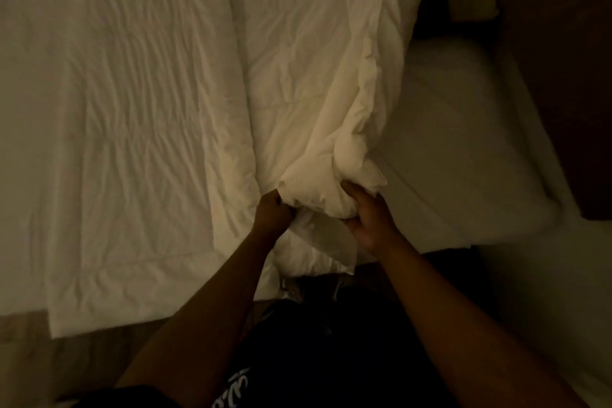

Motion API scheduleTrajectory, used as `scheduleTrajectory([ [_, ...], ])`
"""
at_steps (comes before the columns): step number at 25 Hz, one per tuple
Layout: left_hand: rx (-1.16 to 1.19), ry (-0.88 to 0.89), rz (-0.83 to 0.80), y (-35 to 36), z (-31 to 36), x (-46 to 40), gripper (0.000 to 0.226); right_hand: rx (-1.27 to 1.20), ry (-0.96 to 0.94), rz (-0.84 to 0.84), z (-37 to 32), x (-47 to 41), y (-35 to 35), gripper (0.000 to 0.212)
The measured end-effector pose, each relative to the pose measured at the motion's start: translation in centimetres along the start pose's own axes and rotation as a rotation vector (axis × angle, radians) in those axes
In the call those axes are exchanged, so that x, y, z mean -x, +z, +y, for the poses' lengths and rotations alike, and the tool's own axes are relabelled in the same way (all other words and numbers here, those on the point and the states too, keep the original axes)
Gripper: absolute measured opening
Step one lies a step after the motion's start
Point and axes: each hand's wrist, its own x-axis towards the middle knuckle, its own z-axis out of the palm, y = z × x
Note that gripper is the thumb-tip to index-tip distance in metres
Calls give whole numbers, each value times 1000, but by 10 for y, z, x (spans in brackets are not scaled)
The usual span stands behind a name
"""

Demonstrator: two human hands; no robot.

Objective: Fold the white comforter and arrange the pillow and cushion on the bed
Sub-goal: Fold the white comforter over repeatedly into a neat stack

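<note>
White lettering (231,389) shows on the person's dark clothing at the 6 o'clock edge of the view, but only a curved fragment is in frame and it cannot be read.

The white comforter (139,116) is creased and faintly quilted, with stitched lines crossing its surface. It lies spread over the bed, filling the view from 9 o'clock to 12 o'clock. Its near corner hangs over the bed's edge toward the floor (29,361) at 8 o'clock. A long fold runs from 12 o'clock down toward the centre, where the fabric gathers into a thick bunched roll (331,172).

The left hand (271,214) grips the bunched end at its left side, fingers curled into the fabric. The right hand (371,219) grips the same bunch from the right, fingers wrapped under the roll and the thumb over it. Both hands meet just below the centre of the view, close together with the bunch between them.

At 3 o'clock, bare white bed sheet (463,142) shows beside the folded edge, ending at a rounded mattress corner. Beyond it, at 1 to 2 o'clock, the surroundings are dark brown and indistinct.
</note>
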Motion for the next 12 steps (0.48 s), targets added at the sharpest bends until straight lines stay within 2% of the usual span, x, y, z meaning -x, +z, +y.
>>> scheduleTrajectory([
  [3, 104, -35, 8, -12, 9, 8, 25, 123, -3, -85, -10, -4, 31, 38],
  [7, 265, -70, -103, -43, -2, 12, 56, 252, -57, -142, -10, -3, 80, 37],
  [9, 346, -67, -127, -75, -17, 8, 65, 294, -66, -164, 8, 3, 113, 32],
  [12, 453, -83, -113, -139, -55, 5, 67, 355, -88, -192, 56, 15, 182, 26],
])
